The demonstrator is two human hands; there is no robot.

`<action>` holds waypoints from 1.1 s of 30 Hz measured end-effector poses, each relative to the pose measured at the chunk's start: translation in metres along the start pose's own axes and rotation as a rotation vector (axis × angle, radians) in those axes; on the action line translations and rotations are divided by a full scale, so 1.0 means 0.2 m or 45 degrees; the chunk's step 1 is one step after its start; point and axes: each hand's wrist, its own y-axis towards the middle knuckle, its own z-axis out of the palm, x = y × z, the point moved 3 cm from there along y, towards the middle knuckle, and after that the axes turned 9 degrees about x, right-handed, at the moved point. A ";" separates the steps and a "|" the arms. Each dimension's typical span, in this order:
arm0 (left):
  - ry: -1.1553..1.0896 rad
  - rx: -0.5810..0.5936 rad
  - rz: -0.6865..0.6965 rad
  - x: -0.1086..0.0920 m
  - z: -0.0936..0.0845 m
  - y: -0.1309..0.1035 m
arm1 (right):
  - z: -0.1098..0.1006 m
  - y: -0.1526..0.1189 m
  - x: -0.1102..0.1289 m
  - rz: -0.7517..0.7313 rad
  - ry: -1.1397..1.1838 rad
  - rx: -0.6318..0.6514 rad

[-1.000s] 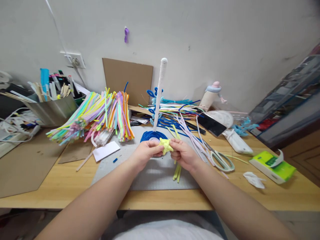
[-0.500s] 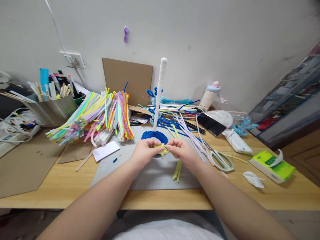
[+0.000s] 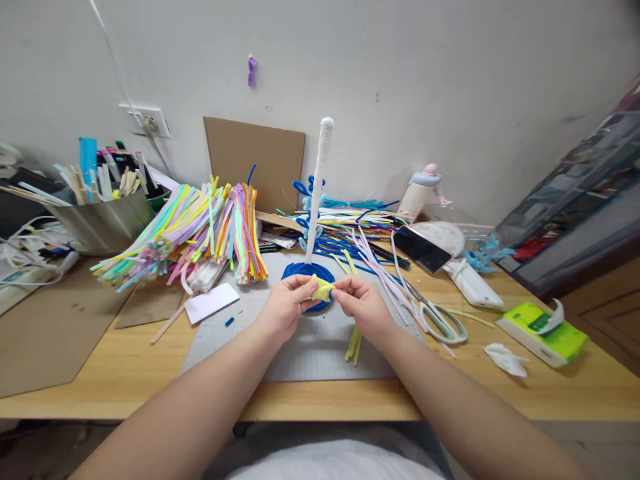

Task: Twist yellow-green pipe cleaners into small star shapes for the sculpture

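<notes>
A small yellow fuzzy piece (image 3: 321, 289) is held between both hands, in front of a blue coiled base (image 3: 320, 270). My left hand (image 3: 287, 303) pinches its left side between thumb and fingers. At its right end, the fingertips of my right hand (image 3: 363, 303) are pinched on it. From the base rises a white wrapped rod (image 3: 319, 180), tilted slightly right. Blue looped shapes (image 3: 303, 222) stand beside the rod. Yellow pipe cleaners (image 3: 355, 345) lie on the grey mat (image 3: 295, 360), partly hidden under my right hand.
Bundles of coloured pipe cleaners (image 3: 200, 233) lie at left, near a metal container (image 3: 107, 220) and a white card (image 3: 212, 303). To the right are scissors (image 3: 443, 322), a phone (image 3: 423, 248), crumpled tissue (image 3: 506, 360) and a green tissue pack (image 3: 545, 330).
The yellow piece is turned and shows more of its surface between the fingers. My left fingers have shifted slightly on it; both hands remain in nearly the same place.
</notes>
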 end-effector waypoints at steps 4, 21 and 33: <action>-0.088 0.039 0.044 0.03 0.02 0.00 | 0.03 -0.01 -0.03 -0.074 0.004 -0.183; 0.510 -0.069 0.153 0.03 -0.01 0.01 | 0.01 -0.03 -0.03 -0.122 -0.643 -0.179; 1.194 0.318 -0.219 -0.06 -0.01 -0.03 | -0.01 -0.06 0.11 -0.374 -1.342 0.584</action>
